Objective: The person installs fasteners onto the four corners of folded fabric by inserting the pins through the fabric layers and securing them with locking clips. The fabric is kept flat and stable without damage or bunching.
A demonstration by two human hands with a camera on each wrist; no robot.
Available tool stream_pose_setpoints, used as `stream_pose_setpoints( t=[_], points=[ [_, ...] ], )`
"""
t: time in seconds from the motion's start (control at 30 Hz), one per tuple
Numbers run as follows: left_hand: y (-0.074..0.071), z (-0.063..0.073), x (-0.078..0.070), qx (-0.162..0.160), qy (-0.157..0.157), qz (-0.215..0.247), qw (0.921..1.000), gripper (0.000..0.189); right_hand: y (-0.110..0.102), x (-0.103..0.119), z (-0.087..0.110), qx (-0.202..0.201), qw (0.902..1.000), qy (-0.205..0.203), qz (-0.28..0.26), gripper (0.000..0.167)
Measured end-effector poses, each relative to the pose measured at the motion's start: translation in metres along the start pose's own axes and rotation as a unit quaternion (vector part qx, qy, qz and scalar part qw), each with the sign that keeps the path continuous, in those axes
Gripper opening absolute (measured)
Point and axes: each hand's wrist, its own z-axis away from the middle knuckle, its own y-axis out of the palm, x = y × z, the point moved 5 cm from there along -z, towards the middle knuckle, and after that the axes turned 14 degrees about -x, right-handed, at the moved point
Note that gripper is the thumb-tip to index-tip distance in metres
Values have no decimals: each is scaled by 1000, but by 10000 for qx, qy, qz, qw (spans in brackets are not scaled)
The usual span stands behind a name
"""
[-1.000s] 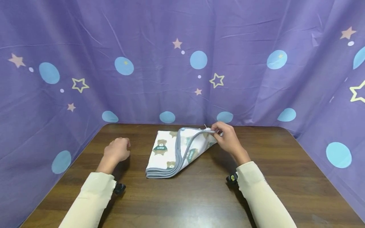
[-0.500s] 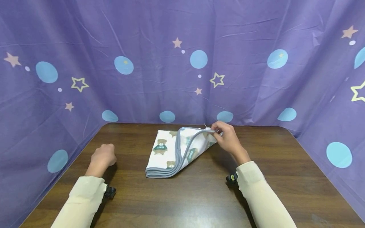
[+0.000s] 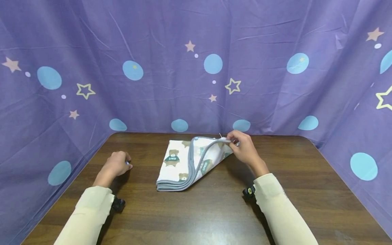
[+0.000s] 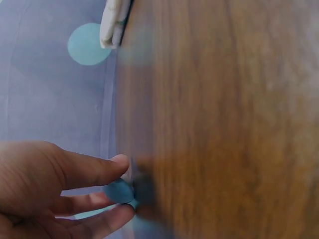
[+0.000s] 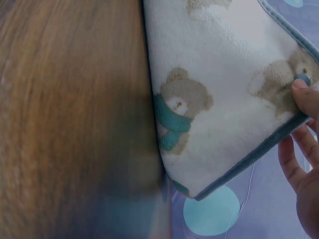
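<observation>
A folded white baby blanket (image 3: 176, 163) with brown bears and grey-blue edging lies on the table. One corner is lifted at its right side, where my right hand (image 3: 243, 148) pinches it between thumb and fingers. In the right wrist view, a small blue button (image 5: 301, 78) shows by the thumb on that raised corner, and bears with green scarves cover the hanging cloth. My left hand (image 3: 115, 165), apart from the blanket on its left, holds a small round blue piece (image 4: 118, 190) between thumb and fingertips, just over the table. What kind of piece it is stays unclear.
The brown wooden table (image 3: 211, 217) is ringed at the back and sides by a purple curtain (image 3: 171, 85) with stars and dots. Another blue button (image 3: 196, 138) sits on the blanket's upper edge. Each wrist carries a black strap-on device.
My left hand moved left and toward the body, then forward slightly, turning so that a blue piece shows between its fingers. The right hand and the lifted corner stayed in place.
</observation>
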Motion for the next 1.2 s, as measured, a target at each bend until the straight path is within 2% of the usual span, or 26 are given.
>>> stream_pose_setpoints(
  t=[0.23, 0.47, 0.63, 0.77, 0.97, 1.2],
  points=[
    [-1, -5, 8, -291, 98, 172, 9994, 35, 0, 0, -1, 28, 10000, -17, 53, 29],
    [-4, -3, 10, -385, -54, 283, 9988, 17, 0, 1, -1, 95, 9999, 56, 83, 27],
    [0, -4, 11, -633, 192, 621, 9959, 13, 0, 2, 0, 96, 9999, 58, 67, 27],
    [-1, -8, 8, -814, 269, 882, 9924, 15, 1, 2, -1, 74, 9999, 38, 63, 27],
    [-5, -22, -10, -894, 405, 1264, 9871, 21, -1, 1, -2, 110, 9998, 100, 146, 28],
    [-6, -40, -46, -995, 643, 1526, 9812, 23, -1, 1, -1, 179, 9993, 237, 206, 27]
  ],
)
